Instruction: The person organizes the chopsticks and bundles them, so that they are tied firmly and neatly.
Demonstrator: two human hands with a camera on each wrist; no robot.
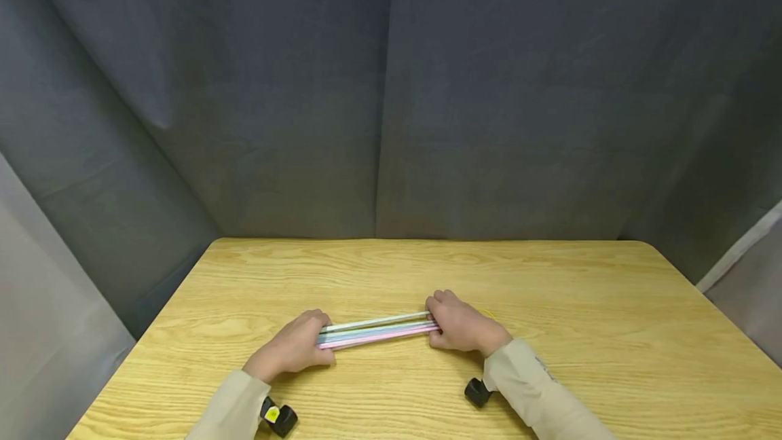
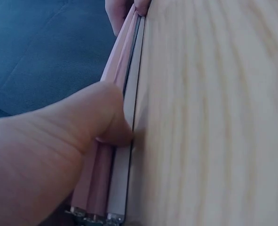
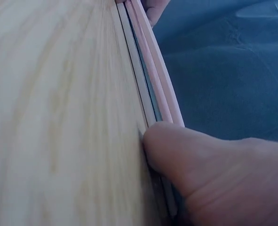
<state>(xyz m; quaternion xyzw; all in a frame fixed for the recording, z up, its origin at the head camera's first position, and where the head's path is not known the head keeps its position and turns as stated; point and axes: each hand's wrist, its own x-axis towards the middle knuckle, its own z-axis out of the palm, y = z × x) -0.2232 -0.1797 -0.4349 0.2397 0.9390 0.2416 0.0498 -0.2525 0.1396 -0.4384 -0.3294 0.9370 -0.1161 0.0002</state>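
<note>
Several long, thin pastel strips (image 1: 379, 333) in pink, blue, pale green and white run side by side, low over the table. At the left ends, my left hand (image 1: 296, 345) grips the bundle. The other ends are in my right hand (image 1: 462, 324), which also grips it, fingers on the far side. The left wrist view has my left thumb (image 2: 101, 110) pressed across the pink and whitish strips, with small silvery ends below it. In the right wrist view my right thumb (image 3: 176, 148) lies over the strips likewise. The palms hide both ends in the head view.
A wood-grain table (image 1: 550, 284) lies under both hands. A thin yellow loop (image 1: 488, 314) shows just behind the right wrist. Dark grey curtains (image 1: 293, 100) stand along the back and sides. Black devices (image 1: 476, 392) hang at both wrists.
</note>
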